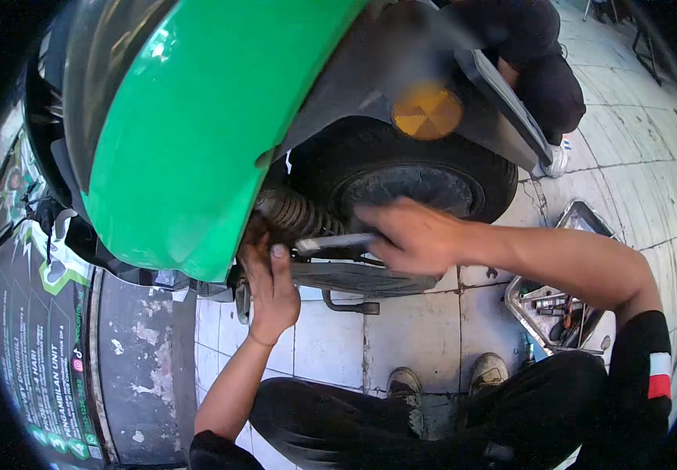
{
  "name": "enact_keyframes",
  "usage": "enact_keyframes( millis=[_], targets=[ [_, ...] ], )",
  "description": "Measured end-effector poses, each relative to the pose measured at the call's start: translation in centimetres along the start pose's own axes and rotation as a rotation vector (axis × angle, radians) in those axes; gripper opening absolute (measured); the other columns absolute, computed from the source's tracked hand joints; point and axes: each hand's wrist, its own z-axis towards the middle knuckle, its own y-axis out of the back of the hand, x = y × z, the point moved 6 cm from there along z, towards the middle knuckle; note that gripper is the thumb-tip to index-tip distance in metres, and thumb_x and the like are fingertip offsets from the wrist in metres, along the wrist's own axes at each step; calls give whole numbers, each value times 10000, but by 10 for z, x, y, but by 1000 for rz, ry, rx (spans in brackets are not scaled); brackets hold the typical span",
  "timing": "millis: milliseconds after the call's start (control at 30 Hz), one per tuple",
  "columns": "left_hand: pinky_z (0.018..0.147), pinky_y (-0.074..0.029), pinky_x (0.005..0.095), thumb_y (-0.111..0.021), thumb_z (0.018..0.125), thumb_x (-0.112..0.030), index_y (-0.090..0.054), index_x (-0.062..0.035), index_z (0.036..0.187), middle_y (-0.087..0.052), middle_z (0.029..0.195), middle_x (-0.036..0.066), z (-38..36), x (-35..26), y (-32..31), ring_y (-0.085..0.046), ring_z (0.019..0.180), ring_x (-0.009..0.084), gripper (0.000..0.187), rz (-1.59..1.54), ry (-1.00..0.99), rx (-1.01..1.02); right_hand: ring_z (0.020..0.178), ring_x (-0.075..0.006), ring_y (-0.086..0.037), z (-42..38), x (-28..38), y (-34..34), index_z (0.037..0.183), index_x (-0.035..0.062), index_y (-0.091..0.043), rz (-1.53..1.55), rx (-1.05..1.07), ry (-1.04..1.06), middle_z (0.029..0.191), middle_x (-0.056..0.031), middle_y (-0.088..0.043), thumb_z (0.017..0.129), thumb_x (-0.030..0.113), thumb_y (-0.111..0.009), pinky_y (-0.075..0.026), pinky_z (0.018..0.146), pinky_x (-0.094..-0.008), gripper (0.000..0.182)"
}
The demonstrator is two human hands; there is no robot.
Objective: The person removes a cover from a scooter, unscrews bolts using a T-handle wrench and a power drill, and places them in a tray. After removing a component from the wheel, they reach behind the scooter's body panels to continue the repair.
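Observation:
A green scooter body panel (pixel 197 117) fills the upper left, with the rear tyre (pixel 401 176) and an orange reflector (pixel 427 111) behind it. My right hand (pixel 413 235) grips the handle of a metal wrench (pixel 334 243) that points left toward the engine area beside the ribbed black hose (pixel 291 213). My left hand (pixel 270 290) reaches up under the green panel, fingers pressed against the parts at the wrench's head. What the wrench head sits on is hidden by the panel and my fingers.
A metal tray (pixel 526 305) of tools lies on the tiled floor at right. My shoes (pixel 448 380) and dark trousers are below. Another person in dark clothes crouches behind the scooter (pixel 542 70). A printed banner (pixel 33 345) stands at left. The scooter's kick lever (pixel 350 305) hangs low.

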Motion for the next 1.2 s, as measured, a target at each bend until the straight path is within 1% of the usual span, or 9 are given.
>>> enact_keyframes(
  millis=[67,167,233,367,533,700,1000,1067,1200],
  targets=[
    [1084,-339,469,-560,928,-80,-229,80,1445,-393,1399,279,-10,10,-4,-437,1272,419,635,633,-310,-166,906,-454,-611,31,6,3,1115,-43,-535,11,-190,85,935,-293,-626,902,236,-541,-492,818,-521,351],
    [1037,-386,464,-531,920,-41,-362,76,1385,-480,1333,282,15,71,-16,-486,1204,419,508,252,230,-69,835,-466,-594,69,11,-9,976,-47,-556,3,-527,211,859,-275,-589,915,178,-556,-482,726,-520,233],
    [962,-432,472,-542,925,-56,-537,55,1244,-581,1222,257,16,107,-50,-546,1091,421,338,922,-205,-361,899,-464,-606,91,18,-16,1009,-26,-575,75,-534,172,939,-281,-629,865,155,-584,-500,767,-513,231],
    [897,-473,462,-625,926,-174,-622,33,1150,-657,1134,190,42,66,-32,-598,1032,355,305,137,293,-506,740,-466,-623,112,26,-32,915,-23,-633,88,-571,104,806,-285,-636,900,242,-551,-519,684,-533,278],
    [871,-496,443,-656,906,-167,-623,1,1176,-649,1160,182,41,63,-37,-614,1023,330,320,208,70,-736,733,-471,-615,99,34,-25,915,-33,-640,197,-594,185,787,-293,-625,888,201,-563,-507,665,-531,248],
    [804,-518,399,-629,916,-164,-599,-18,1210,-643,1158,173,39,50,-58,-627,977,307,330,716,-164,-743,731,-475,-612,97,27,-26,906,-40,-636,163,-538,102,778,-299,-619,880,173,-573,-505,660,-528,223],
    [963,-475,413,-555,954,-151,-478,-29,1376,-514,1375,161,48,79,-54,-544,1176,300,446,688,123,-389,749,-471,-616,103,32,-20,926,-1,-657,64,-725,212,841,-275,-648,857,187,-596,-522,701,-530,209],
    [1042,-412,451,-540,958,-183,-447,-29,1403,-485,1402,162,49,70,-59,-480,1249,306,481,1430,-44,-385,758,-458,-627,104,29,-20,950,25,-673,3,-691,195,845,-269,-652,864,207,-601,-530,704,-517,214],
    [1093,-339,505,-544,948,-221,-446,-41,1410,-476,1418,163,-14,70,-40,-413,1313,326,506,1437,-66,-407,754,-452,-630,97,29,-15,965,34,-680,-19,-600,31,834,-271,-649,867,222,-610,-534,712,-509,223]
  ],
)
